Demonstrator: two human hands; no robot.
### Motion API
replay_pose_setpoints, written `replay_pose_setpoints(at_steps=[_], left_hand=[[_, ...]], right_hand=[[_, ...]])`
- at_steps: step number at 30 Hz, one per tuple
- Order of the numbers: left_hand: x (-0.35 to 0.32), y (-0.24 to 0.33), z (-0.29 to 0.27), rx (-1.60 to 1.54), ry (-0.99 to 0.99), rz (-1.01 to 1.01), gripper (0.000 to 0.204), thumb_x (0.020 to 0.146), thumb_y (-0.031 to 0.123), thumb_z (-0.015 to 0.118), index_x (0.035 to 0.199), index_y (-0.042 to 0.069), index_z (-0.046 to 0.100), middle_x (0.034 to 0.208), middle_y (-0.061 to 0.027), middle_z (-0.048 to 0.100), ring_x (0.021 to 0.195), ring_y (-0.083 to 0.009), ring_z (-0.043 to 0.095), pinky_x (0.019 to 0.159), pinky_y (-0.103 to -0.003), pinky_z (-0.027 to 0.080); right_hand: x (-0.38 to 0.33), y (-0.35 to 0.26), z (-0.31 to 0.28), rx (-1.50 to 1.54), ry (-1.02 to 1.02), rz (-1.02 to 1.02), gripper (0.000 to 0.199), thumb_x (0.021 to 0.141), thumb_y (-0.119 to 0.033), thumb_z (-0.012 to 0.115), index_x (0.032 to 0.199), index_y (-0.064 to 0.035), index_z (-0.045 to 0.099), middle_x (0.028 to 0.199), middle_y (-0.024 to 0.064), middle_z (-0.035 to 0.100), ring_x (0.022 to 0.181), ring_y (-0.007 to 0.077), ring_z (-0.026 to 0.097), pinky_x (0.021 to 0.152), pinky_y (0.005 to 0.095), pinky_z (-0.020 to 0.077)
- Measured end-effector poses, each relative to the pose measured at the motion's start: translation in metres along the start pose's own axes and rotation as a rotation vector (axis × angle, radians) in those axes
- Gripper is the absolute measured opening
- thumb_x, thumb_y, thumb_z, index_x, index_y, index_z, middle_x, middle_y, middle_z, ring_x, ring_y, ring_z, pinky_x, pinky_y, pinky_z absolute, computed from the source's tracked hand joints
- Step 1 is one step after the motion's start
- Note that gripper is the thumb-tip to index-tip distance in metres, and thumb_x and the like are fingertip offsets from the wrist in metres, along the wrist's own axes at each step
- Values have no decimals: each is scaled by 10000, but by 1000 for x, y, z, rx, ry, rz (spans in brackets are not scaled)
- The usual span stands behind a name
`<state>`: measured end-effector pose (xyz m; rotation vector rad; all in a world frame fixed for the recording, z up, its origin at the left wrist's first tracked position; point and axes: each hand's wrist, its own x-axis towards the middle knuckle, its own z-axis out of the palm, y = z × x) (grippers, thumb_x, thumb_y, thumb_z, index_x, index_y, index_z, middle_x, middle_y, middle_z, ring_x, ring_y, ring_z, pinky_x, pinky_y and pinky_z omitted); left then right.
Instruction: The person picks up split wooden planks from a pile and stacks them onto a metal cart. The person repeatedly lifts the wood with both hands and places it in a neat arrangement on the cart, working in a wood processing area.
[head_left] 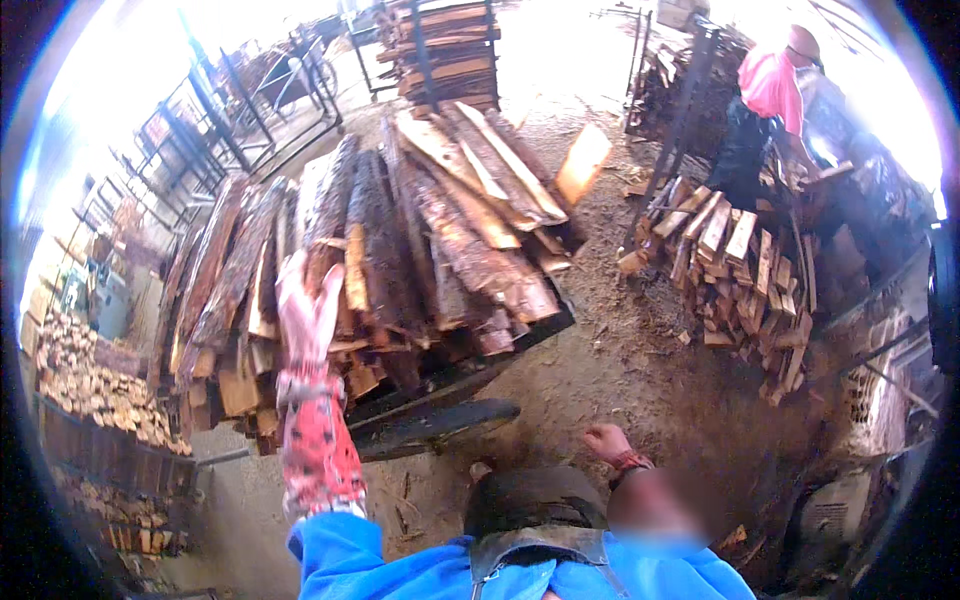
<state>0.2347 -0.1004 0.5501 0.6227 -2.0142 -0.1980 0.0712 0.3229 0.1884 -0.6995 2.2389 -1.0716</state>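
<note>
My left hand (pixel 308 305) reaches forward over a broad pile of bark-covered wood slabs (pixel 375 250). Its thumb stands apart from the fingers, and the fingertips lie at or just above a slab; whether they touch it I cannot tell. Nothing is held in that hand. My right hand (pixel 608 443) hangs low beside my body, over the dirt floor, with its fingers curled in and nothing showing in them. Part of the right forearm is blurred. A pale sawn board (pixel 583 165) leans at the far right end of the slab pile.
To the right lies a heap of cut wood pieces (pixel 735 255), with a person in a pink shirt (pixel 772 92) bending behind it. A tall stack of slabs (pixel 450 50) rises at the back. Split firewood (pixel 95 385) fills the left side. Metal racks (pixel 205 110) stand back left.
</note>
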Motion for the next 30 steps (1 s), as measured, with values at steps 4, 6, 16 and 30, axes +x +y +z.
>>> replay_pose_setpoints(at_steps=[4,6,16,30], left_hand=[[-63,85,-12,-484,-19,19,332,857,72,656,1169,-16,585,1154,-132,613,1031,-170,583,870,-313,489],[-101,116,-7,-588,-290,10,280,859,20,635,1134,-12,593,1099,-119,639,974,-153,598,823,-299,501],[-308,108,159,-752,-1059,-525,292,851,143,680,1067,-37,601,871,-74,684,787,-110,623,700,-256,514],[-404,79,271,-232,-1875,-120,575,759,369,723,1136,-53,618,1030,-196,679,920,-277,667,822,-349,515]], right_hand=[[-54,167,-8,51,19,326,354,814,-311,685,971,5,694,788,108,701,678,156,651,612,327,518],[-92,213,-12,161,8,504,354,829,-332,676,931,6,698,745,115,690,604,152,631,548,322,505],[-178,292,41,679,221,794,282,835,-217,691,934,46,667,703,101,648,532,165,597,458,347,489],[-277,217,112,1070,576,1060,322,837,-278,687,1005,-5,651,722,67,635,594,184,598,506,338,488]])
